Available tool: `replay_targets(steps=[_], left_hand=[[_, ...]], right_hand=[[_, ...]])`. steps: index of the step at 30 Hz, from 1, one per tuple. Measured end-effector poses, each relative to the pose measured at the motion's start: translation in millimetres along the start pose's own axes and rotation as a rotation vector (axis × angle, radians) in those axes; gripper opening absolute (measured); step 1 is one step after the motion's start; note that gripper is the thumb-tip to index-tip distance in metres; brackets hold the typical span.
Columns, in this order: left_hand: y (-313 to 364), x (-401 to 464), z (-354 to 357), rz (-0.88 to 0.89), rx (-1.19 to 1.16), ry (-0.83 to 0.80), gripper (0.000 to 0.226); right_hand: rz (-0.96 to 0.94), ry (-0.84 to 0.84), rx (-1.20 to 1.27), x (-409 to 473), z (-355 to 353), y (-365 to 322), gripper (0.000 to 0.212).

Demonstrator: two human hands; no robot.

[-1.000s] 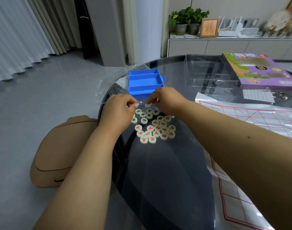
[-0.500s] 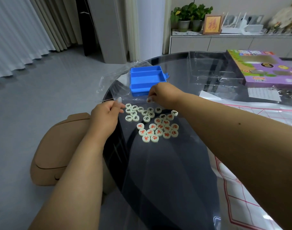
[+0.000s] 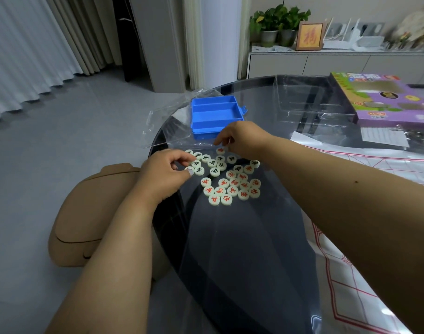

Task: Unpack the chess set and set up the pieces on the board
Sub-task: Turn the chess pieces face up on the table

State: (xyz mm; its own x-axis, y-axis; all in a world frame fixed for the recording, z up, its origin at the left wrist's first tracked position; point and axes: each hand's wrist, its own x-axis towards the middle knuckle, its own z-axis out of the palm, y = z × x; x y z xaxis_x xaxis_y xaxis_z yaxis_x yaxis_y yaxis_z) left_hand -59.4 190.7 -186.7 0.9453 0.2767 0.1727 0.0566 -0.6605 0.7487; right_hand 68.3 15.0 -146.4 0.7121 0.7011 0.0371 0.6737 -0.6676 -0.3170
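Chess pieces, small round cream discs marked in red or black, are lying flat in a loose cluster at frame centre on the smooth dark glass table. At the cluster's left edge the left hand is pinching one disc between curled fingers. Just above, the right hand is hovering with fingers curled narrow; whether it grips a piece is unclear. Behind sits a blue plastic tray, and the red-lined board sheet is spreading at the right.
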Motion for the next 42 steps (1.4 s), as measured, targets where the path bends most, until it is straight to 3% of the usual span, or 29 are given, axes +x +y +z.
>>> replay_targets(steps=[10, 15, 25, 31, 36, 42], left_hand=[[0.0, 3.6, 6.4, 0.053, 0.097, 0.049, 0.025], [-0.8, 3.4, 6.7, 0.054, 0.097, 0.045, 0.024], [3.7, 2.1, 4.4, 0.083, 0.071, 0.082, 0.016], [23.1, -15.1, 6.5, 0.040, -0.080, 0.191, 0.009], [49.5, -38.9, 6.2, 0.035, -0.014, 0.032, 0.005], [57.2, -64.9, 18.3, 0.096, 0.192, -0.056, 0.028]], right_hand=[[-0.051, -0.117, -0.023, 1.5, -8.8, 1.4, 0.040], [-0.029, -0.122, -0.053, 6.7, -6.4, 1.1, 0.027], [0.116, 0.032, 0.073, -52.3, -25.2, -5.5, 0.019], [0.265, -0.014, 0.070, -110.9, -25.0, -18.2, 0.022], [0.299, -0.054, 0.003, -127.0, -10.8, -23.8, 0.028], [0.281, 0.036, 0.122, -131.8, 7.3, -27.6, 0.038]])
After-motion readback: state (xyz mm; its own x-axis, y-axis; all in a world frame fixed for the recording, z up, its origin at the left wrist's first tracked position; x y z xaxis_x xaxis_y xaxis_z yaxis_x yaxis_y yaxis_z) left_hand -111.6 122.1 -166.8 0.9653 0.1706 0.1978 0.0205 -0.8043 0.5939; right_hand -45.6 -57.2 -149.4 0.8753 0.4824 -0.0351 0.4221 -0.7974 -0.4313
